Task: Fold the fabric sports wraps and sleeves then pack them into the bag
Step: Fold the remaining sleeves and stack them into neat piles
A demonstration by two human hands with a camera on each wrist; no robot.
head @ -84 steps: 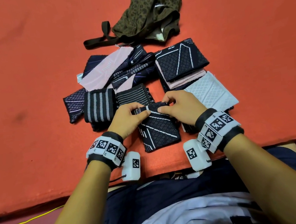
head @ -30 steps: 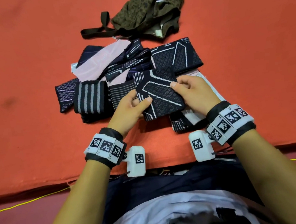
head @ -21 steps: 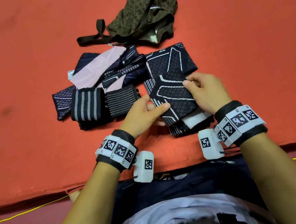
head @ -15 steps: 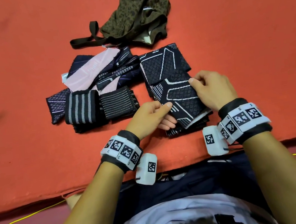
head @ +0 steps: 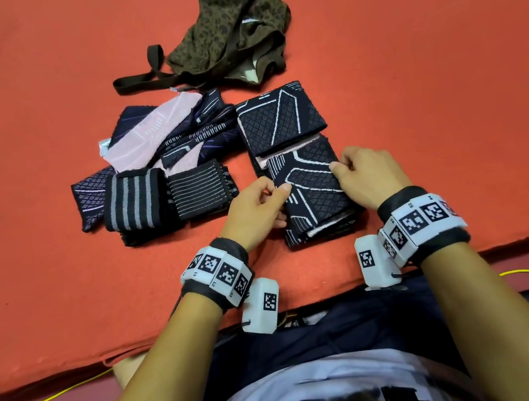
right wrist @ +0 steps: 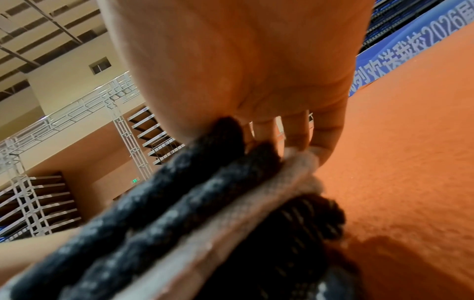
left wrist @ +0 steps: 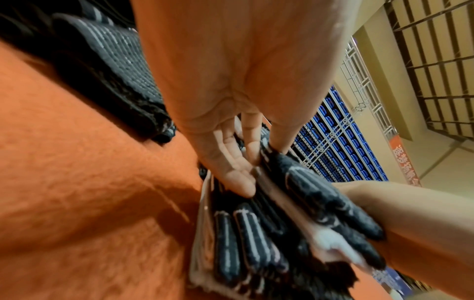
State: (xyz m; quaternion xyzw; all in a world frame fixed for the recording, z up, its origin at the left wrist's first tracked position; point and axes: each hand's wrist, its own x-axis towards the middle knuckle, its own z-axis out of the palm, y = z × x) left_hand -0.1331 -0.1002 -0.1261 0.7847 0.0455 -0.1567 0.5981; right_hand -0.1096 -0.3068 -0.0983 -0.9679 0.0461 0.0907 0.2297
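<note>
While both hands work at the near stack [head: 322,226] of folded pieces on the orange mat [head: 49,289], the top piece, a folded dark sleeve [head: 313,187] with white line patterning, lies on that stack. The left hand [head: 253,212] holds the sleeve's left edge, thumb on top and fingers tucked under; the left wrist view shows those fingers [left wrist: 231,162] slipped between the layers at the stack's side. The right hand [head: 370,174] pinches the sleeve's right edge, thumb on top, fingers curled beneath, and the right wrist view shows fingertips [right wrist: 295,138] against the pale layer under the dark folds.

Just beyond the stack, touching it, sits a second folded dark sleeve [head: 279,116] over a pink layer. Left of the stack lie a thin-striped black wrap [head: 201,190], then a broad grey-striped wrap [head: 135,203], with a diamond-patterned piece [head: 89,198] furthest left. Behind these is a loose heap of navy and pink sleeves [head: 164,136]. Farthest from the stack, past the second sleeve, the olive patterned bag [head: 227,30] lies crumpled, its dark strap [head: 146,78] trailing left.
</note>
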